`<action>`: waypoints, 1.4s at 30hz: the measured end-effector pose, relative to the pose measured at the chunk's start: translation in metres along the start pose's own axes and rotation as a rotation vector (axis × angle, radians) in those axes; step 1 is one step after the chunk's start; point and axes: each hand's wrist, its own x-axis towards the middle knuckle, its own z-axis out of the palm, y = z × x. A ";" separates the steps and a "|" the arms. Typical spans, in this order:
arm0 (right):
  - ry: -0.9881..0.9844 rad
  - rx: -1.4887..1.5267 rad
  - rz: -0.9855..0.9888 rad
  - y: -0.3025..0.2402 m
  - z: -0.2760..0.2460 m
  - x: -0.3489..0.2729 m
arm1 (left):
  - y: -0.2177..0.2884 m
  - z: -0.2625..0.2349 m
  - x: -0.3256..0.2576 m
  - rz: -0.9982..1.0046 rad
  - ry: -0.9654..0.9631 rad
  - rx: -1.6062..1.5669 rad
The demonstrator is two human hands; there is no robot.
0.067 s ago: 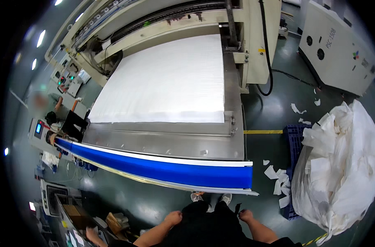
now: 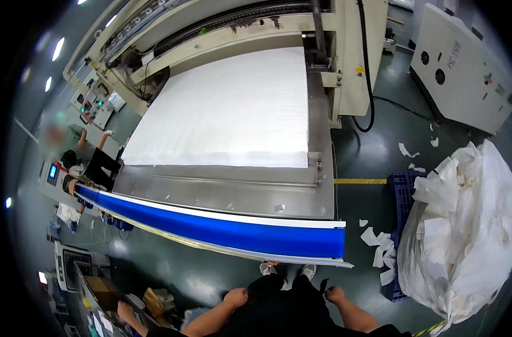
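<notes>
Both hands hang empty by the person's hips: the left hand (image 2: 236, 296) and the right hand (image 2: 335, 294) each curl into a loose fist, fingers pressed together, touching nothing. Nearest to them runs the blue conveyor belt (image 2: 233, 230), just ahead of the shoes, edging a steel table (image 2: 222, 191) that carries a broad white sheet stack (image 2: 228, 112). Standing squarely at the belt's near end, with hands ready at belt level, seems the soundest stance here. White paper scraps fill a bulging sack (image 2: 469, 224) well apart to the right.
</notes>
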 end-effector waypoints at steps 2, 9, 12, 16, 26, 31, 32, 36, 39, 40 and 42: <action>0.056 -0.162 -0.092 0.006 0.002 0.005 | -0.001 0.004 -0.002 -0.008 -0.009 -0.011; -0.029 -0.255 -0.102 0.003 -0.009 0.003 | -0.017 0.013 -0.032 -0.086 0.001 -0.083; 0.026 -0.269 -0.112 -0.002 -0.011 0.002 | -0.035 0.028 -0.022 -0.027 0.022 -0.074; -0.035 -0.245 -0.040 -0.024 -0.002 -0.001 | -0.049 0.028 -0.031 -0.106 -0.035 -0.173; 0.032 -0.527 -0.215 -0.057 0.065 0.004 | -0.148 0.035 -0.019 0.087 -0.005 -0.285; 0.032 -0.488 -0.089 -0.163 0.109 -0.029 | -0.252 0.085 -0.010 -0.011 0.054 -0.309; 0.068 -0.513 -0.188 -0.177 0.117 -0.033 | -0.276 0.101 -0.008 -0.037 0.043 -0.294; 0.157 -0.567 -0.338 -0.242 0.131 -0.059 | -0.336 0.123 -0.022 -0.167 -0.008 -0.346; 0.120 -0.622 -0.454 -0.278 0.133 -0.045 | -0.362 0.147 -0.035 -0.294 0.059 -0.505; 0.112 -0.647 -0.517 -0.286 0.132 -0.043 | -0.367 0.152 -0.039 -0.312 0.067 -0.519; 0.071 -0.616 -0.637 -0.319 0.136 -0.049 | -0.376 0.168 -0.046 -0.309 0.042 -0.501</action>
